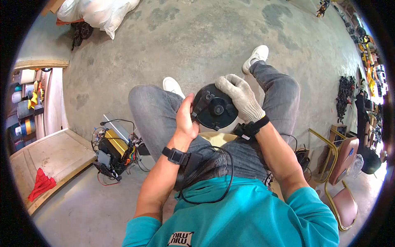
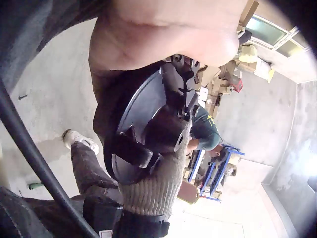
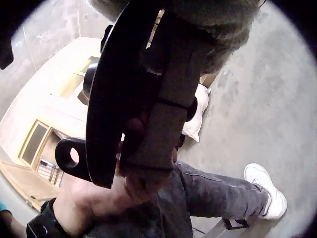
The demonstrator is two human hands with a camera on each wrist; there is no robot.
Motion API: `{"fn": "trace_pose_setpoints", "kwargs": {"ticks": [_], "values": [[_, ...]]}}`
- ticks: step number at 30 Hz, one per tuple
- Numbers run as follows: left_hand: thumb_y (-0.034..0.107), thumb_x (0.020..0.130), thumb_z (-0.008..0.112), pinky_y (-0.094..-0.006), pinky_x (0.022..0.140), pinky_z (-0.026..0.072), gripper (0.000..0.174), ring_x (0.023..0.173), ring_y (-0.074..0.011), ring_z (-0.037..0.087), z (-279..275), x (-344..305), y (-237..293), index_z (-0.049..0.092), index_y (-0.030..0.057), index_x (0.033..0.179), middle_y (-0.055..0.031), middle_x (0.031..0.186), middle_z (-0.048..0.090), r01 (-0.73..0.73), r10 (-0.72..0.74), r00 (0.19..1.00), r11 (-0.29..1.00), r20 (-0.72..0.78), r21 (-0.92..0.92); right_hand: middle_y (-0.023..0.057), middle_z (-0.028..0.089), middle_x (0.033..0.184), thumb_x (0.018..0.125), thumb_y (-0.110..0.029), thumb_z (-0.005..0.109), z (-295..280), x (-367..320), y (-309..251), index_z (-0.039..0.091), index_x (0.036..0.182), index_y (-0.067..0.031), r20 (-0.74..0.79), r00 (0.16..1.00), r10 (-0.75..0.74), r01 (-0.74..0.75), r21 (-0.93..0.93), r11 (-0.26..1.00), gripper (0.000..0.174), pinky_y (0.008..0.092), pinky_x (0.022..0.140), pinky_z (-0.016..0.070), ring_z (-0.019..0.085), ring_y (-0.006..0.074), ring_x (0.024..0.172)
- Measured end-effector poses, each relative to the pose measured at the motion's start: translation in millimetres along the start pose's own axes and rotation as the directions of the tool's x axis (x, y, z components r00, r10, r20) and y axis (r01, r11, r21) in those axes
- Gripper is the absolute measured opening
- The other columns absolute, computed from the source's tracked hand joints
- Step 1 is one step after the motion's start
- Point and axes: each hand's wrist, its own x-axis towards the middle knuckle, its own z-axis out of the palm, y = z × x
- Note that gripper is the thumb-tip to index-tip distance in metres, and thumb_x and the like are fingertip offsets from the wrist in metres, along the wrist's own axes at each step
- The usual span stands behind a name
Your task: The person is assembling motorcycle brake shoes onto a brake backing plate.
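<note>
A black round plate (image 1: 219, 108) with a raised hub and small lugs is held above the lap, between the knees. The bare left hand (image 1: 187, 119) grips it at the left edge, its fingers hidden behind. On the other side the right hand (image 1: 243, 99), in a whitish knit glove, holds the upper right rim. Dark curved segments (image 3: 151, 136) line the plate's back in the right wrist view, where a lug with a round hole (image 3: 73, 157) juts out below. The plate's shiny face (image 2: 141, 106) and the glove (image 2: 153, 191) fill the left wrist view.
A yellow-and-black device with wires (image 1: 115, 152) sits on the concrete floor at left, beside a wooden panel holding a red cloth (image 1: 41, 185). A chair (image 1: 343, 160) stands at right. Another person (image 2: 205, 129) is near a blue frame (image 2: 215, 173). A cable (image 1: 230, 173) crosses the lap.
</note>
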Motion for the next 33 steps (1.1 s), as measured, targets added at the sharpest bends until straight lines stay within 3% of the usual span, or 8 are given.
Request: {"fn": "trace_pose_setpoints", "kwargs": {"ticks": [11, 13, 18, 23, 27, 30, 31, 33], "values": [[0.032, 0.106, 0.054, -0.0388, 0.095, 0.0541, 0.033, 0.103, -0.0205, 0.069, 10, -3, 15, 0.066, 0.0046, 0.12, -0.0065, 0.114, 0.073, 0.009, -0.009, 1.0, 0.996, -0.009, 0.086, 0.0091, 0.069, 0.1, 0.094, -0.046, 0.068, 3, 12, 9, 0.067, 0.114, 0.0046, 0.073, 0.997, 0.037, -0.036, -0.021, 0.999, 0.055, 0.0303, 0.081, 0.0519, 0.064, 0.0151, 0.09], [0.031, 0.106, 0.056, -0.0395, 0.098, 0.0538, 0.034, 0.106, -0.0218, 0.069, 9, -6, 17, 0.066, 0.0035, 0.123, -0.0074, 0.117, 0.072, -0.002, 0.013, 0.998, 0.986, -0.067, 0.164, 0.0108, 0.069, 0.101, 0.099, -0.049, 0.062, 5, 17, 14, 0.064, 0.118, 0.0038, 0.125, 0.991, 0.039, -0.068, 0.239, 0.969, 0.056, 0.0319, 0.081, 0.053, 0.065, 0.0168, 0.089], [0.027, 0.103, 0.06, -0.037, 0.1, 0.0532, 0.034, 0.11, -0.0212, 0.069, -16, 1, 47, 0.066, 0.0015, 0.124, -0.0092, 0.119, 0.072, -0.15, 0.15, 0.989, 0.989, 0.012, 0.009, 0.0095, 0.069, 0.092, 0.104, -0.036, 0.055, -54, 61, 26, 0.063, 0.108, -0.0002, -0.07, 0.995, 0.076, -0.048, 0.339, 0.94, 0.037, 0.0324, 0.07, 0.0584, 0.066, 0.0178, 0.075], [0.03, 0.109, 0.043, -0.0441, 0.104, 0.0517, 0.041, 0.117, -0.0261, 0.065, -16, 13, 87, 0.062, 0.0016, 0.131, -0.0121, 0.127, 0.068, -0.21, 0.204, 0.973, 0.976, 0.109, 0.048, 0.0068, 0.065, 0.077, 0.093, -0.02, 0.059, -92, 112, 86, 0.066, 0.096, 0.0037, -0.256, 0.959, 0.124, -0.11, 0.067, 0.992, 0.025, 0.0318, 0.057, 0.0541, 0.063, 0.0176, 0.061], [0.028, 0.11, 0.041, -0.0437, 0.105, 0.0513, 0.04, 0.117, -0.0257, 0.065, -15, 31, 97, 0.061, 0.0015, 0.132, -0.0119, 0.129, 0.067, -0.23, 0.228, 0.973, 0.971, 0.042, 0.057, 0.012, 0.067, 0.071, 0.089, -0.016, 0.058, -80, 133, 152, 0.07, 0.086, 0.0018, -0.324, 0.922, 0.21, -0.281, -0.19, 0.941, 0.022, 0.0339, 0.054, 0.0535, 0.064, 0.02, 0.056], [0.029, 0.11, 0.041, -0.0441, 0.106, 0.05, 0.041, 0.12, -0.0259, 0.064, -5, 45, 99, 0.061, 0.0009, 0.133, -0.0124, 0.131, 0.066, -0.233, 0.232, 0.962, 0.972, 0.144, -0.013, 0.0152, 0.072, 0.085, 0.088, -0.022, 0.059, -63, 148, 232, 0.073, 0.089, -0.0065, -0.372, 0.87, 0.325, -0.485, -0.518, 0.705, 0.021, 0.0401, 0.075, 0.0562, 0.072, 0.0279, 0.08], [0.029, 0.11, 0.043, -0.0402, 0.101, 0.0543, 0.039, 0.111, -0.0233, 0.068, 14, 48, 100, 0.063, -0.0013, 0.125, -0.0118, 0.121, 0.071, -0.238, 0.241, 0.967, 0.97, -0.087, 0.041, 0.0161, 0.073, 0.091, 0.089, -0.025, 0.061, -50, 142, 216, 0.072, 0.093, -0.0074, -0.322, 0.854, 0.409, -0.52, -0.548, 0.655, 0.021, 0.0403, 0.08, 0.0554, 0.071, 0.0298, 0.089], [0.028, 0.11, 0.042, -0.0401, 0.102, 0.0539, 0.04, 0.113, -0.023, 0.067, 17, 58, 106, 0.062, -0.002, 0.127, -0.0124, 0.123, 0.07, -0.231, 0.234, 0.968, 0.972, -0.091, 0.041, 0.0171, 0.074, 0.097, 0.089, -0.027, 0.062, -28, 140, 220, 0.071, 0.097, -0.0083, -0.262, 0.81, 0.524, -0.567, -0.579, 0.586, 0.022, 0.0405, 0.086, 0.0546, 0.071, 0.0318, 0.097]]}}
